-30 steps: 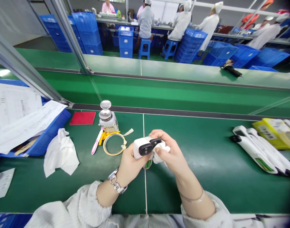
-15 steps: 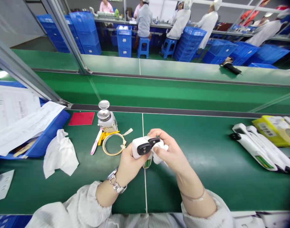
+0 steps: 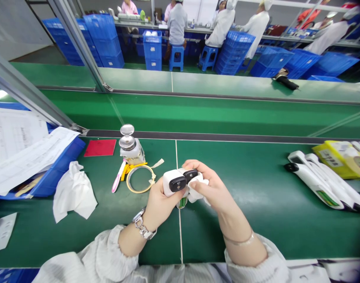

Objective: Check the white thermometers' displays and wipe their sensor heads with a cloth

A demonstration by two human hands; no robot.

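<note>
My left hand (image 3: 159, 204) grips a white handheld device (image 3: 174, 182) with a black sensor face, held above the green bench (image 3: 256, 188). My right hand (image 3: 215, 191) presses a small white wipe (image 3: 197, 190) against the device's head, beside a second black sensor part. A green display strip shows under the device between my hands. A watch sits on my left wrist.
Left of my hands stand a pump bottle (image 3: 129, 146), a tape ring (image 3: 139, 179), a pink pen (image 3: 117, 177), a red pad (image 3: 100, 147) and a crumpled cloth (image 3: 74, 192). A blue bin with papers (image 3: 29, 157) lies far left. Several white devices (image 3: 321, 182) lie right. Workers sit beyond the conveyor.
Both hands and the device have stayed almost in place; the view has drifted slightly, and the right fingers shifted a little on the wipe.
</note>
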